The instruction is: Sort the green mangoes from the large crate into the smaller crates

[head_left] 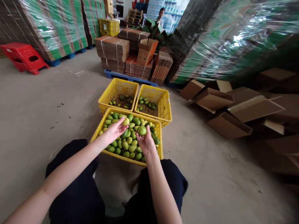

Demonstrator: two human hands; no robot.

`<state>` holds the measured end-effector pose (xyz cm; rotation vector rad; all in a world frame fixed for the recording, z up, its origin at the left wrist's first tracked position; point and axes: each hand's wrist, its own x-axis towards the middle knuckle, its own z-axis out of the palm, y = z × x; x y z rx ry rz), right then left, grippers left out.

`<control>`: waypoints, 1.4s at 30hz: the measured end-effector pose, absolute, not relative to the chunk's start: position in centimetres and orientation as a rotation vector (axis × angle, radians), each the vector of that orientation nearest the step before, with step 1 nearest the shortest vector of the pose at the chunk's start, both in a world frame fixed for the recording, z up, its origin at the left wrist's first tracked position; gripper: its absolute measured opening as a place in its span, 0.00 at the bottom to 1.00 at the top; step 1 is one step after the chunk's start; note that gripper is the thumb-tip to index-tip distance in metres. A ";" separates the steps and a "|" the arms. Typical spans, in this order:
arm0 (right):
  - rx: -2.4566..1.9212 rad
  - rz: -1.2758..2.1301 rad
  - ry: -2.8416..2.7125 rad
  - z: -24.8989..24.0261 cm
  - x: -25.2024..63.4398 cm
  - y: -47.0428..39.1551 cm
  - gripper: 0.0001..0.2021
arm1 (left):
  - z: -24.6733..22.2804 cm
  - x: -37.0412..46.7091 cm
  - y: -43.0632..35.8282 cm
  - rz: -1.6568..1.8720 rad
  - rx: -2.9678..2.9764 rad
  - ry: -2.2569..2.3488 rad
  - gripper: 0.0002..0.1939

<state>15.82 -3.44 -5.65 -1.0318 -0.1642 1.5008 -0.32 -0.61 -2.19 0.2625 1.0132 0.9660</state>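
My left hand [115, 129] has its fingers round a yellowish-green mango [125, 121]. A greener mango [141, 130] sits in the fingers of my right hand [146, 142]. Both hands are above the near yellow crate [127, 159], which is filled with many green and yellow-green mangoes [125, 145]. Just beyond it stand two more yellow crates side by side. The far left crate [102, 104] and the far right crate [166, 107] each have several mangoes on their slatted bottoms.
Strapped stacks of flat cardboard [114, 49] and an open box [146, 53] rest on a blue pallet [116, 75]. Open cartons [230, 124] lie heaped to the right. A red stool [24, 57] stands left, near wrapped pallets [56, 28]. A person [161, 17] is at the back.
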 end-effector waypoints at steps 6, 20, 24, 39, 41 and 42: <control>-1.019 1.551 -0.075 -5.4 15.1 -4.2 0.11 | -2.6 -0.2 -0.9 0.935 0.272 1.031 0.06; -1.134 1.616 -0.469 -5.6 15.7 -4.4 0.21 | -3.0 -1.0 -1.1 0.988 1.080 1.095 0.25; -1.283 1.108 -0.851 -5.5 15.5 -4.8 0.23 | -3.6 -1.8 -0.9 1.067 1.601 1.290 0.19; -1.069 1.258 -0.652 -4.5 15.6 -5.1 0.20 | -2.6 -0.9 -0.6 1.082 0.725 0.805 0.19; -0.962 1.437 -0.523 -4.1 15.8 -5.0 0.17 | -2.1 -0.9 -0.4 1.025 0.526 0.736 0.13; -0.937 1.490 -0.477 -3.9 15.8 -4.9 0.16 | -1.9 -0.9 -0.3 1.002 0.462 0.705 0.11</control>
